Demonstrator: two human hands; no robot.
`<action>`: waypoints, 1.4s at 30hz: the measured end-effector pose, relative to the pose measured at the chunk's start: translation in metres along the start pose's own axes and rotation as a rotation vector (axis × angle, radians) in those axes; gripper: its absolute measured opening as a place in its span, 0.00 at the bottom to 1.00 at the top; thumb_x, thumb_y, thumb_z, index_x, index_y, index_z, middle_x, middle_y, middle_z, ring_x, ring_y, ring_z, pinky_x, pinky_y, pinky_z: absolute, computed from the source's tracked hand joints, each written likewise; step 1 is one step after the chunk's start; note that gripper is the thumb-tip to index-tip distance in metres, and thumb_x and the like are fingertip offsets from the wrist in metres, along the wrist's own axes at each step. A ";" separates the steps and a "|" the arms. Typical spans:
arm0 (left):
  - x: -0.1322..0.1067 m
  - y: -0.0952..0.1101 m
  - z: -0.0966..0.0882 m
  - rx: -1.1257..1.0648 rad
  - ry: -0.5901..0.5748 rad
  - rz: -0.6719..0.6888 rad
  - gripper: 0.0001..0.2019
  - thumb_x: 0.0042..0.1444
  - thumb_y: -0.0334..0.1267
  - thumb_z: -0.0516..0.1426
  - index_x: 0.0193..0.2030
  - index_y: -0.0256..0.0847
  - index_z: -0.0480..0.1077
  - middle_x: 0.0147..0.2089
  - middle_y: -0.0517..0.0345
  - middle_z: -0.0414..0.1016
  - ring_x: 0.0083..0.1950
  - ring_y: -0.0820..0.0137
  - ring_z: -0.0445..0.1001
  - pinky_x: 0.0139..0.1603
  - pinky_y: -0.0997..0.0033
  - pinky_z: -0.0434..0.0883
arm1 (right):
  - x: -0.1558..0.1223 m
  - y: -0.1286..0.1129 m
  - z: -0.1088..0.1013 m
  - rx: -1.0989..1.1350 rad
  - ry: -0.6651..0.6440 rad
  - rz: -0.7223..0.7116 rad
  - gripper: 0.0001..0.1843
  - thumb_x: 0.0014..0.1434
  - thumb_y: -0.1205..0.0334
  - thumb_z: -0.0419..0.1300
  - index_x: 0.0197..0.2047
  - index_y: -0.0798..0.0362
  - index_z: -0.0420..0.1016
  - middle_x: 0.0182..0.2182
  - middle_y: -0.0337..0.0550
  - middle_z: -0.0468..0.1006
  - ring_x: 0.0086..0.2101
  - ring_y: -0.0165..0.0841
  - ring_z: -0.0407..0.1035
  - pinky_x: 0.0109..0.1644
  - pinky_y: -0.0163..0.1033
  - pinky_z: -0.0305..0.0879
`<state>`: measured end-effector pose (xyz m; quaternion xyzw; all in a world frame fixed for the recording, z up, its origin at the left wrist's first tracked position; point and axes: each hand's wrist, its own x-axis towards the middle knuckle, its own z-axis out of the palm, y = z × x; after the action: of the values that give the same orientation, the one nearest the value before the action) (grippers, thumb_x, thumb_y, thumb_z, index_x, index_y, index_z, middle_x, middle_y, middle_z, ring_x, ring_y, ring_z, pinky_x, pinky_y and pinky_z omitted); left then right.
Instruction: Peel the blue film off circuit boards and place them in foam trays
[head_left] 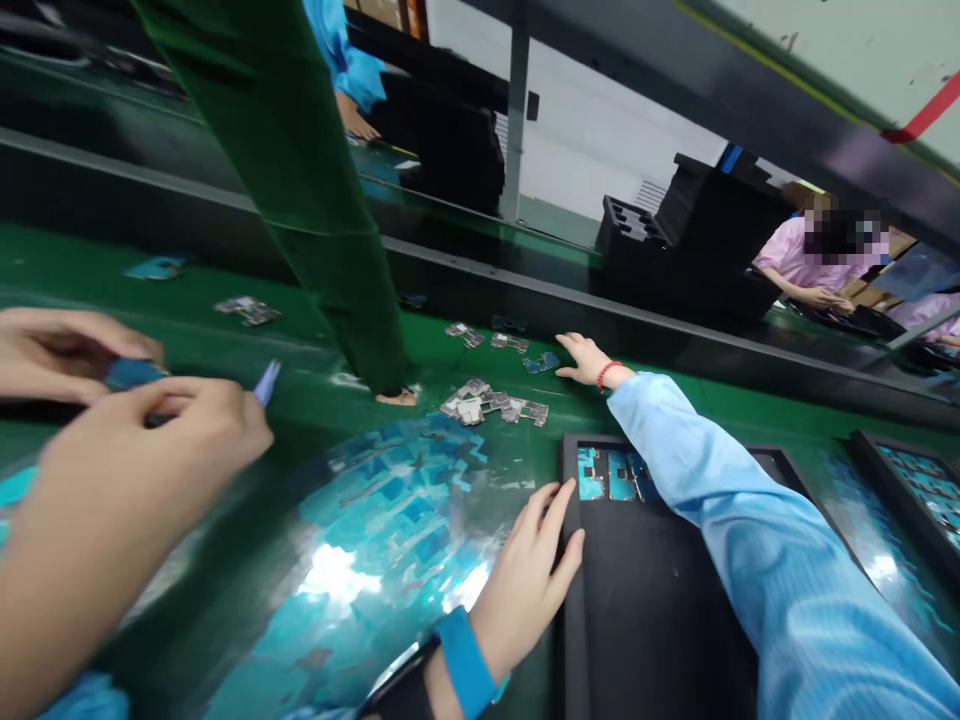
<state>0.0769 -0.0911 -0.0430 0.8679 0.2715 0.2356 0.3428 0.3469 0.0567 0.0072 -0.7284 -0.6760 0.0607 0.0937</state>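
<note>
My left hand (525,580), with a blue strap at the wrist, lies flat and open on the left rim of a black tray (652,610). A few blue circuit boards (611,475) sit in the tray's far row. My right hand (589,360), in a light blue sleeve with a red bracelet, reaches over the green belt with its fingers spread. Its fingertips are at a small blue board (541,363). A pile of silvery boards (491,405) lies just left of that arm.
A green post (315,200) stands on the belt. A shiny film sheet (375,560) lies beside the tray. At the left, a co-worker's hands (150,440) hold tweezers (266,383) and a blue piece. Another tray (915,490) lies right. Stacked black trays (675,250) stand behind.
</note>
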 end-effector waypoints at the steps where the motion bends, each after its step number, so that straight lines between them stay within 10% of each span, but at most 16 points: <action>1: 0.000 0.000 0.000 0.000 0.002 0.004 0.23 0.66 0.42 0.45 0.66 0.41 0.57 0.63 0.44 0.63 0.64 0.60 0.65 0.61 0.58 0.68 | 0.012 0.000 0.005 0.012 -0.026 -0.034 0.29 0.52 0.69 0.69 0.57 0.56 0.68 0.61 0.58 0.60 0.58 0.50 0.59 0.57 0.51 0.60; 11: 0.002 0.000 -0.001 -0.025 0.009 0.014 0.23 0.66 0.44 0.45 0.65 0.40 0.58 0.62 0.44 0.64 0.63 0.59 0.66 0.62 0.58 0.67 | -0.002 0.028 -0.018 0.200 -0.081 -0.038 0.11 0.51 0.67 0.67 0.30 0.56 0.67 0.26 0.37 0.73 0.29 0.29 0.70 0.36 0.34 0.66; 18: 0.003 -0.003 0.004 -0.029 0.037 0.041 0.24 0.66 0.46 0.44 0.65 0.39 0.56 0.60 0.44 0.63 0.61 0.59 0.67 0.61 0.58 0.68 | -0.178 0.039 -0.061 0.777 0.093 0.303 0.23 0.49 0.45 0.68 0.31 0.56 0.68 0.22 0.39 0.75 0.22 0.28 0.70 0.26 0.32 0.68; 24: 0.002 -0.002 0.003 -0.003 0.035 0.030 0.23 0.66 0.46 0.44 0.66 0.42 0.55 0.60 0.46 0.63 0.61 0.59 0.66 0.61 0.58 0.67 | -0.287 0.027 -0.021 0.837 0.220 0.506 0.24 0.49 0.42 0.68 0.33 0.54 0.69 0.23 0.41 0.75 0.23 0.32 0.72 0.28 0.36 0.73; 36: 0.002 -0.002 -0.001 0.008 0.039 0.036 0.23 0.66 0.45 0.46 0.65 0.43 0.56 0.61 0.47 0.65 0.62 0.60 0.66 0.62 0.60 0.66 | -0.280 0.034 -0.026 0.011 0.012 -0.174 0.11 0.63 0.68 0.57 0.48 0.55 0.74 0.52 0.54 0.72 0.54 0.45 0.64 0.57 0.53 0.67; 42: -0.001 -0.001 0.002 0.040 0.024 -0.005 0.23 0.66 0.43 0.45 0.65 0.40 0.58 0.62 0.45 0.64 0.63 0.61 0.66 0.61 0.61 0.68 | -0.232 0.021 -0.063 0.020 -0.131 -0.215 0.08 0.65 0.65 0.56 0.45 0.53 0.76 0.45 0.49 0.77 0.44 0.39 0.72 0.50 0.43 0.71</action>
<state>0.0775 -0.0919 -0.0452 0.8710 0.2824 0.2398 0.3228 0.3625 -0.1790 0.0551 -0.6453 -0.7541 0.1046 0.0628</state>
